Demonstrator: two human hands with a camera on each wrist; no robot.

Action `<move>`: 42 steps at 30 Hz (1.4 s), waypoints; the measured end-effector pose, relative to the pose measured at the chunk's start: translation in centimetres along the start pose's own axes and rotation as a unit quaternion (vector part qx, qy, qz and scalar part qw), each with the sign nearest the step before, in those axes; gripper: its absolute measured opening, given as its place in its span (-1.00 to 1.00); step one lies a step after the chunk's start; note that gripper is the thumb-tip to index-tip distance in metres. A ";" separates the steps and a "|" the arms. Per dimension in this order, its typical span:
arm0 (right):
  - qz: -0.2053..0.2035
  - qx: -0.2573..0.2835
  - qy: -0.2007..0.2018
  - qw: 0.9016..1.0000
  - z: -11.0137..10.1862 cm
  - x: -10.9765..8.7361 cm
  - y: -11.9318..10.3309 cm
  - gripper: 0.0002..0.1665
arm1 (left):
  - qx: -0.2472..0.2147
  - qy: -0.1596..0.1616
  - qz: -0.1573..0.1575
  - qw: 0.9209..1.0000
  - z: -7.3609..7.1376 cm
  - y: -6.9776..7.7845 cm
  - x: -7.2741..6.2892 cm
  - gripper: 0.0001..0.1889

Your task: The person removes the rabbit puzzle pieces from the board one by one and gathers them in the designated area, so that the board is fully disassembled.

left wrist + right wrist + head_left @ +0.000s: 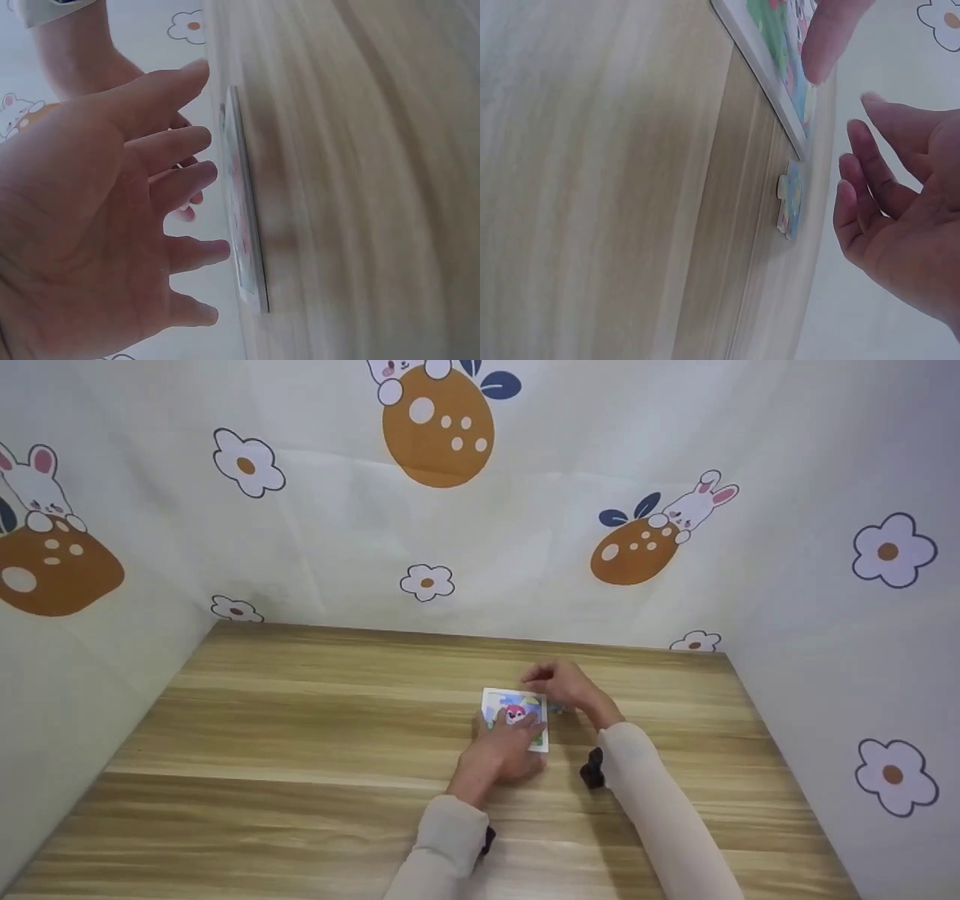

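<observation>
A small square picture puzzle [495, 700] with a white border and a pink cartoon animal lies flat on the table. My left hand [504, 748] is over its near part, fingers spread. In the left wrist view those fingers [196, 253] are nearly straight, their tips close to the picture's face. Beyond the puzzle's far right corner hovers my right hand [564, 684], fingers loosely bent with nothing between them. Beside the puzzle, under the right hand, lie loose jigsaw pieces [793, 201], blue with some other colours; the right hand partly hides them in the head view.
The wood-grain table [300, 720] stretches out on both sides of the puzzle. A pale cloth [330, 525] printed with rabbits, orange fruit and flowers stands around its back and sides. A dark wrist device [592, 769] sits at the right sleeve.
</observation>
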State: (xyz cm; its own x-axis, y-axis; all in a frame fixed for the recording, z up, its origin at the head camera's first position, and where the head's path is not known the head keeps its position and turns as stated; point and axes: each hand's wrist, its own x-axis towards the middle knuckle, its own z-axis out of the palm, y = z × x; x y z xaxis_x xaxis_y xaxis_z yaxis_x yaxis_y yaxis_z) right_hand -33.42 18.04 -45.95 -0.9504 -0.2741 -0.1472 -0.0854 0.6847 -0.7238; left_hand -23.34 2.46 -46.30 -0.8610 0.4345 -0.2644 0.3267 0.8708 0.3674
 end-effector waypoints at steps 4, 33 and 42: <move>-0.023 -0.007 -0.005 1.000 0.5 0.2 0.2 -0.82 | 0.005 -0.012 0.001 1.000 0.2 -0.2 0.0 -0.31; -0.062 -0.048 -0.073 0.994 2.2 0.6 -1.0 -0.66 | -0.031 -0.057 0.012 0.998 0.2 -1.0 0.4 -0.20; -0.087 -0.035 -0.067 0.993 2.4 0.8 -1.0 -0.55 | -0.037 -0.055 0.010 0.998 0.2 -1.2 0.2 -0.18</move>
State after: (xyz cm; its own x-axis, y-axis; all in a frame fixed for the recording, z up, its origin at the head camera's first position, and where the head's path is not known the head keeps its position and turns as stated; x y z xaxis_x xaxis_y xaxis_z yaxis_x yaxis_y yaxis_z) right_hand -33.32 15.53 -47.02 -0.8710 -0.4775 -0.1155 -0.2706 0.6626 -0.6984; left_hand -23.79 1.56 -46.91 -0.8058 0.4772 -0.3506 0.3100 0.8444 0.4368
